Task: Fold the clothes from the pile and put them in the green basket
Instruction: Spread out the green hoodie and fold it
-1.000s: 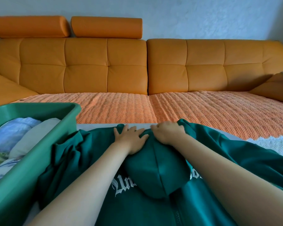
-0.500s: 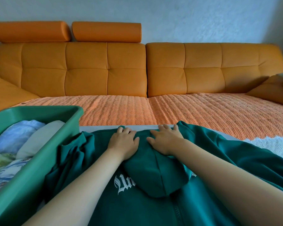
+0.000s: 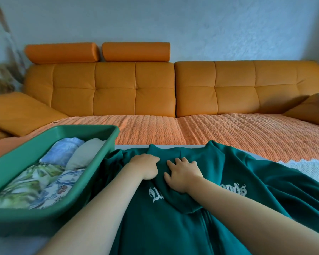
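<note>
A dark green hoodie (image 3: 173,227) with white lettering lies spread on the white table, its hood folded down over the back. My left hand (image 3: 145,165) rests on the cloth near the collar, fingers bent down onto it. Beside it, my right hand (image 3: 182,174) lies flat on the hood with fingers spread. The green basket (image 3: 92,130) stands at the left, touching the hoodie's bunched left sleeve. It holds several folded clothes (image 3: 50,181), pale blue, white and floral.
The table's far edge (image 3: 173,144) meets an orange sofa (image 3: 136,92) whose seat is covered by an orange knit throw (image 3: 228,133). A white knit cloth (image 3: 311,167) lies at the right beyond the hoodie's sleeve.
The camera has tilted up and back. Both hands slid a little toward me over the hood; the right hand opened out flat, and the left hand's fingers bent down.
</note>
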